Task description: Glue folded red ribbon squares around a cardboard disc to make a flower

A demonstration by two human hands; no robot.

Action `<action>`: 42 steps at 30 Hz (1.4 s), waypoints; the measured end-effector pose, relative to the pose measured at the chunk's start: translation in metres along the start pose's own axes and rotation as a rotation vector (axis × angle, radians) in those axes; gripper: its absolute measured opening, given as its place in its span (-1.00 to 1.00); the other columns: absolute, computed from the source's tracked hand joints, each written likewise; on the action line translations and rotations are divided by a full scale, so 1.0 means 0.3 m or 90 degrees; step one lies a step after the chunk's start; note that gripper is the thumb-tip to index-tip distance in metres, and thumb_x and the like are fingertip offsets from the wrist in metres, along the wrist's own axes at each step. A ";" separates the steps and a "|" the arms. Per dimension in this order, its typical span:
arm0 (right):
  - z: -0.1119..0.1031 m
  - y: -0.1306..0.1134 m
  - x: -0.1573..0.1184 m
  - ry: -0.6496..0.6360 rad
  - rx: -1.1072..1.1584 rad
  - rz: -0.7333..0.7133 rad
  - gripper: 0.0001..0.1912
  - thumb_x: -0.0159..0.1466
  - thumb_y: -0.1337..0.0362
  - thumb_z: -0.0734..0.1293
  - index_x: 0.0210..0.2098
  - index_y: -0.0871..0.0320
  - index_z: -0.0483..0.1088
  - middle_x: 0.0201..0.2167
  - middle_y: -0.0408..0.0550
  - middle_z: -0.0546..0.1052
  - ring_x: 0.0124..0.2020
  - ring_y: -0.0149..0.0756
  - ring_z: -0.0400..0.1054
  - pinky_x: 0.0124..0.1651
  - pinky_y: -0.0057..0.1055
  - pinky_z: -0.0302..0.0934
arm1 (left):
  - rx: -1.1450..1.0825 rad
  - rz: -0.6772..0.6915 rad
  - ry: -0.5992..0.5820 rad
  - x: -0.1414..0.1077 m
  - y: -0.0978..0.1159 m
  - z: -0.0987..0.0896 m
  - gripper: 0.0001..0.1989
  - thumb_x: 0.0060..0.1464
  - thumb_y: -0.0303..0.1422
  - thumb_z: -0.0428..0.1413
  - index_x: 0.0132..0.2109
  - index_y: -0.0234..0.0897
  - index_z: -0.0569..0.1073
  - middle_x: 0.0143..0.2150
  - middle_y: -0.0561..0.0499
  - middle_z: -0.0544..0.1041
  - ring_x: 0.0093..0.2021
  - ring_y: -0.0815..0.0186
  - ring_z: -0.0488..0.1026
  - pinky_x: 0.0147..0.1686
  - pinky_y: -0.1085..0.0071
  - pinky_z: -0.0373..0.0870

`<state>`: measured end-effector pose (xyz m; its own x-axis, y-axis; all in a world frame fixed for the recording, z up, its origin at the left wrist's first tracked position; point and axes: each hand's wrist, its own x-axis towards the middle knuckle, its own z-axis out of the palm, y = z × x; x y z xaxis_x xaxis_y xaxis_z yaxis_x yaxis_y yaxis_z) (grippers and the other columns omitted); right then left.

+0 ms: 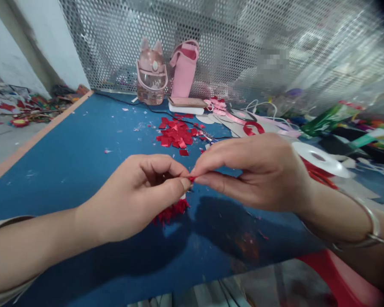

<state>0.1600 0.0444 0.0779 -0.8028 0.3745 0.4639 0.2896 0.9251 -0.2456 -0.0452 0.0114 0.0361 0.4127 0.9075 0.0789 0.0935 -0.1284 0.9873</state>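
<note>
Both left hand (pixel 124 198) and right hand (pixel 262 175) pinch one red piece (pixel 191 178) with fingers (pixel 168 192); far on the counter (pixel 80 149) stand a bottle (pixel 151 79) and a pouch (pixel 182 79), contents unclear.

We take this for a craft workshop: blue bench (pixel 67 166), perforated metal panel (pixel 115 51), ribbon spool (pixel 333 164), cut red scraps (pixel 176 134), floor clutter (pixel 19 121).

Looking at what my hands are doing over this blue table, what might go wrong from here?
The small red piece sits right at the fingertips of your left hand and right hand, so it could slip out. The pile of red squares lies loose just beyond, so a bump might scatter it. The black cord runs close by that pile; a tug could drag pieces along.
</note>
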 end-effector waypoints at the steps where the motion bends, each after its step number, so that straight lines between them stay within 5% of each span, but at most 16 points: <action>1: 0.011 -0.005 0.001 0.013 0.007 0.027 -0.93 0.32 0.38 0.35 -0.31 0.18 0.47 -0.41 -0.18 0.60 -0.39 -0.49 0.47 -0.28 -0.54 0.34 | 0.073 0.058 0.035 -0.003 0.000 0.001 -0.86 0.11 -0.36 0.13 -0.38 -0.25 0.54 -0.48 0.10 0.47 -0.54 0.44 0.33 -0.56 0.52 0.26; 4: 0.043 -0.002 0.001 0.039 -0.031 0.052 -0.91 0.31 0.42 0.33 -0.33 0.19 0.44 -0.44 -0.17 0.57 -0.41 -0.47 0.43 -0.32 -0.53 0.29 | 0.264 0.201 0.101 0.005 -0.013 -0.007 -0.84 0.13 -0.43 0.12 -0.39 -0.24 0.56 -0.40 0.08 0.55 -0.42 0.39 0.46 -0.44 0.51 0.36; 8: 0.064 0.042 -0.025 0.006 -0.066 0.062 -0.91 0.33 0.41 0.29 -0.29 0.20 0.44 -0.40 -0.13 0.56 -0.37 -0.44 0.42 -0.27 -0.50 0.28 | 0.409 0.224 0.142 0.051 -0.065 -0.047 -0.87 0.10 -0.36 0.21 -0.19 -0.13 0.62 -0.23 0.04 0.62 -0.25 0.25 0.54 -0.20 0.38 0.44; 12: 0.076 0.091 -0.073 -0.158 0.024 0.071 -0.87 0.36 0.40 0.28 -0.29 0.21 0.46 -0.40 -0.11 0.55 -0.40 -0.46 0.40 -0.30 -0.52 0.24 | 0.524 0.187 0.191 0.089 -0.138 -0.072 -0.44 -0.10 -0.35 0.33 0.11 -0.16 0.52 -0.05 -0.07 0.61 -0.10 0.03 0.53 -0.04 0.13 0.45; 21: 0.136 0.115 -0.105 -0.164 0.029 0.086 -0.86 0.36 0.40 0.28 -0.27 0.24 0.49 -0.39 -0.08 0.57 -0.38 -0.44 0.39 -0.32 -0.52 0.21 | 0.503 0.111 0.158 0.093 -0.182 -0.057 -0.53 -0.08 -0.33 0.24 0.05 -0.10 0.53 -0.23 0.01 0.64 -0.22 0.05 0.56 -0.17 0.13 0.50; 28: 0.140 0.098 -0.088 -0.186 -0.047 0.079 -0.80 0.35 0.41 0.24 -0.33 0.23 0.48 -0.45 -0.10 0.54 -0.45 -0.45 0.37 -0.39 -0.51 0.17 | 0.499 0.113 0.157 0.093 -0.186 -0.057 -0.57 -0.09 -0.35 0.23 0.01 -0.13 0.56 -0.17 0.00 0.64 -0.19 0.07 0.56 -0.05 0.10 0.48; 34: 0.130 0.086 -0.048 -0.225 -0.036 0.207 -0.88 0.22 0.41 0.34 -0.44 0.19 0.50 -0.49 -0.19 0.56 -0.55 -0.54 0.31 -0.44 -0.55 0.11 | 0.516 0.101 0.128 0.083 -0.175 -0.058 -0.60 0.00 -0.34 0.18 0.04 -0.17 0.54 -0.14 0.00 0.62 -0.13 0.10 0.53 -0.01 0.14 0.44; 42: 0.111 0.079 0.068 -0.393 -0.010 0.428 -0.88 0.02 0.41 0.36 -0.61 0.12 0.48 -0.69 -0.30 0.43 -0.69 -0.55 0.21 -0.57 -0.52 0.03 | 0.538 0.083 0.093 0.085 -0.165 -0.061 -0.60 0.06 -0.31 0.10 0.07 -0.19 0.51 -0.13 -0.01 0.60 -0.10 0.11 0.50 -0.03 0.17 0.43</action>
<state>0.1332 0.0717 0.0532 -0.5969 0.7391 -0.3120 0.8010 0.5265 -0.2851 -0.0560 0.0482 -0.0082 0.3519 0.8997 0.2583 0.7194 -0.4365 0.5402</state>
